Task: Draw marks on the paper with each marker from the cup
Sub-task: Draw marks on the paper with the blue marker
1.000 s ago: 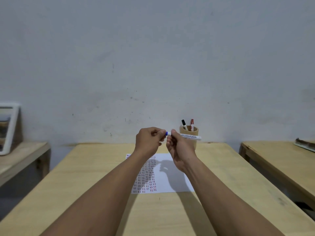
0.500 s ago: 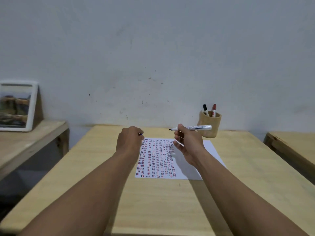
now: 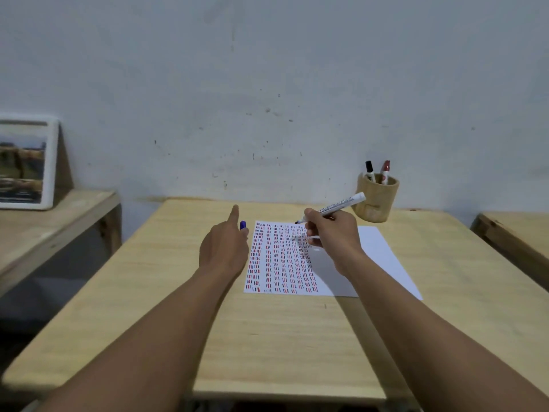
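Here, right hand (image 3: 332, 233) grips one marker (image 3: 338, 205), left (image 3: 225, 248) pinches its cap (image 3: 242, 225); two in cup (image 3: 375, 200).

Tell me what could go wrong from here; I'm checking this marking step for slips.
The white-barrelled uncapped marker in the right hand points its tip at the white paper's densely marked far edge, so new strokes may overlap old ones. The small blue cap sits loosely in the left hand and might drop. Nothing visibly pins the sheet, so it could slide.
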{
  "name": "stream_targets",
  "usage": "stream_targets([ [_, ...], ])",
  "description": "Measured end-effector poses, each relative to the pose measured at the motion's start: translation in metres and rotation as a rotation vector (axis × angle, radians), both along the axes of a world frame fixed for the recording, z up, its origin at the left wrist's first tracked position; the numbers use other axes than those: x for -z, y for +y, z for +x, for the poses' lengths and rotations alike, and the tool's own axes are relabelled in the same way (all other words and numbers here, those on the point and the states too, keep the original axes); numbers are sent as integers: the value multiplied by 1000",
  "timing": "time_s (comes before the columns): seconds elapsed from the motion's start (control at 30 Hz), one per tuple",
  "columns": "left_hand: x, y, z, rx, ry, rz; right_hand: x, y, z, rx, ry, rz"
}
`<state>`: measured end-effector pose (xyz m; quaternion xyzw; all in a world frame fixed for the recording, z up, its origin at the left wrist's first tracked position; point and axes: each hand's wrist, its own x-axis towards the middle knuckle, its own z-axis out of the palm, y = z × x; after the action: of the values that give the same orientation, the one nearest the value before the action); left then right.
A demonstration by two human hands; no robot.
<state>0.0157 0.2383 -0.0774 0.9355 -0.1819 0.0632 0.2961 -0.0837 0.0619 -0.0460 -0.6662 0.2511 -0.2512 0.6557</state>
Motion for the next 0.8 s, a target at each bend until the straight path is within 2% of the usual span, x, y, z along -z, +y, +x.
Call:
stream_targets([
  [0.1,0,12,-2,-13,-17,69,-3,-8,5,27,53,-196],
  [0.23,8,25,0,8,-30,289,0,-13,6,-52,44,-195],
  [0.33,9,26,1,72,38,384,7,-17,7,-52,110,-285],
  [0.5,10,26,-2,93,56,402,19,-17,7,45,212,-446],
  [0.8,12,27,-2,91,37,419,26,-18,9,52,233,-498],
])
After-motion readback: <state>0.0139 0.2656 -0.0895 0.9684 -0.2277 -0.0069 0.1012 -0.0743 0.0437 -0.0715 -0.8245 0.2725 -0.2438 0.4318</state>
